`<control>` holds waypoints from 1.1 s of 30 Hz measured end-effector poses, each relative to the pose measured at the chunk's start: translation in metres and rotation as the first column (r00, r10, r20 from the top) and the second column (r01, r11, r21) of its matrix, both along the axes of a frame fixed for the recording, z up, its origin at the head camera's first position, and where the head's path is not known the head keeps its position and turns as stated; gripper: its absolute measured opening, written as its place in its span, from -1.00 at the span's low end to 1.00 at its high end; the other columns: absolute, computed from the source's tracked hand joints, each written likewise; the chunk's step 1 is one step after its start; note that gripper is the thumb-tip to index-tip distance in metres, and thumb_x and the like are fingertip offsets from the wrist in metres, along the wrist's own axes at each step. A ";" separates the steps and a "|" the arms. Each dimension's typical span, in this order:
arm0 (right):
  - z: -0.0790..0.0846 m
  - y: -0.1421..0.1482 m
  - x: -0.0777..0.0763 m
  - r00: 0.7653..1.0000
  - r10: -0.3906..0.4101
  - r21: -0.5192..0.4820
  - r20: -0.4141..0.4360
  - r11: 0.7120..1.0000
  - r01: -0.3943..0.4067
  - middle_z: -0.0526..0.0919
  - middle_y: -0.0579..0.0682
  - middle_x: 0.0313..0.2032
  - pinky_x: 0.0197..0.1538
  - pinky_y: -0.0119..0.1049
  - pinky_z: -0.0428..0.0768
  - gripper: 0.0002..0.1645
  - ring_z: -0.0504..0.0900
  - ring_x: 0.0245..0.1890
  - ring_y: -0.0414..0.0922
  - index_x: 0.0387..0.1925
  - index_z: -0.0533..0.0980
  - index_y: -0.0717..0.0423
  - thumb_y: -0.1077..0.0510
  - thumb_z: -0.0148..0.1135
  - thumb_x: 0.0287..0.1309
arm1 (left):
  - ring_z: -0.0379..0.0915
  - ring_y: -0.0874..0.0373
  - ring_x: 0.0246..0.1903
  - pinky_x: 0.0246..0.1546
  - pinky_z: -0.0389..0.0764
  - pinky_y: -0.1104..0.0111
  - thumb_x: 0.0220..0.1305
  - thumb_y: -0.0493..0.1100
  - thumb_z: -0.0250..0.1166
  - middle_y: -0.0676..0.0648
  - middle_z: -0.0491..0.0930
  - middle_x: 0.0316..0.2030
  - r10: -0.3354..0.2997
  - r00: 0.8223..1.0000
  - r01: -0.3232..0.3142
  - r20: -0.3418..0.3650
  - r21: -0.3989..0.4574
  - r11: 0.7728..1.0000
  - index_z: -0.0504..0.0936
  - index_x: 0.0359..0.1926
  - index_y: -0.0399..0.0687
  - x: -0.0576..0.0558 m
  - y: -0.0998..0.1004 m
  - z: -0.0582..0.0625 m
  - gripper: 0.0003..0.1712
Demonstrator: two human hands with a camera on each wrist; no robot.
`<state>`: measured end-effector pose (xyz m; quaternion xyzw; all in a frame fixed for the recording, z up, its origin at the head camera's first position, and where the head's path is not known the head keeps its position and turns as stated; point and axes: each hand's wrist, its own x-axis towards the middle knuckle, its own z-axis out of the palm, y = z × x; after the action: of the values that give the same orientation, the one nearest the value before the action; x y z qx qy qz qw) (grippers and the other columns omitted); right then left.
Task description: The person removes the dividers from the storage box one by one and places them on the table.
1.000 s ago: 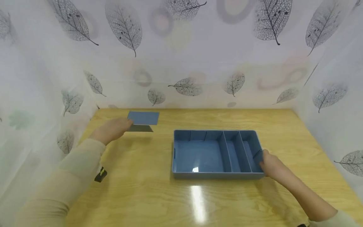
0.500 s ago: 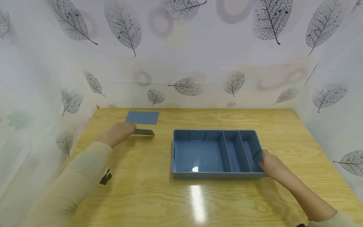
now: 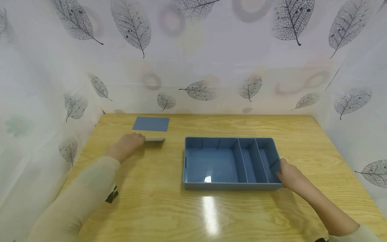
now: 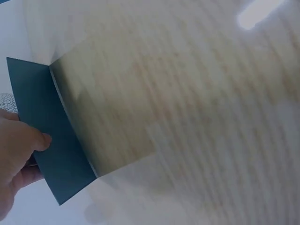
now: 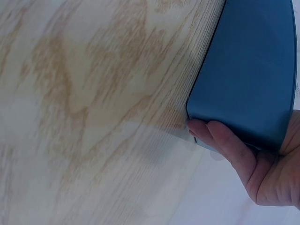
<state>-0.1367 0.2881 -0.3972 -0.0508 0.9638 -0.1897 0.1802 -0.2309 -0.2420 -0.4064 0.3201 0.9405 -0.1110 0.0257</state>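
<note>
My left hand [image 3: 127, 147] pinches a thin blue-grey divider panel [image 3: 155, 139] by its left end, thumb on one face. In the head view the panel shows almost edge-on above the table; its broad face [image 4: 51, 126] fills the left of the left wrist view. A second flat blue panel [image 3: 151, 124] lies on the table just behind that hand. The blue compartment tray [image 3: 229, 186] rests on the table at centre right. My right hand [image 3: 291, 175] grips the tray's right end near the front corner, its fingers [image 5: 229, 145] reaching under the tray's bottom edge.
Two partitions [image 3: 262, 163] split off narrow compartments at the tray's right; a wide one is at its left. The wooden table [image 3: 157, 208] ends at a leaf-print curtain [image 3: 223, 67] behind and at both sides. A dark strap piece [image 3: 112, 195] hangs under my left wrist.
My left hand has drawn slightly toward me and right, away from the panel lying behind. The held panel has turned from showing its dark face to nearly edge-on. Right hand and tray stay put.
</note>
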 end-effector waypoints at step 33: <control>-0.003 0.002 0.001 1.000 -0.005 0.005 -0.027 1.000 0.005 0.44 0.16 -0.60 -0.57 -0.22 0.47 -0.68 0.49 -0.63 -0.07 -0.19 0.14 0.63 0.39 -0.04 0.19 | 0.54 -0.21 -0.28 -0.25 0.65 0.20 0.03 -0.55 0.29 -0.41 0.52 -0.22 0.089 0.996 -0.087 -0.019 0.081 0.993 0.53 -0.11 -0.54 0.010 0.008 -0.027 -0.67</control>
<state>-0.1356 0.2903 -0.4004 -0.0506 0.9668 -0.1871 0.1667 -0.2209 -0.2339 -0.4336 0.2779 0.9576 -0.0757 0.0071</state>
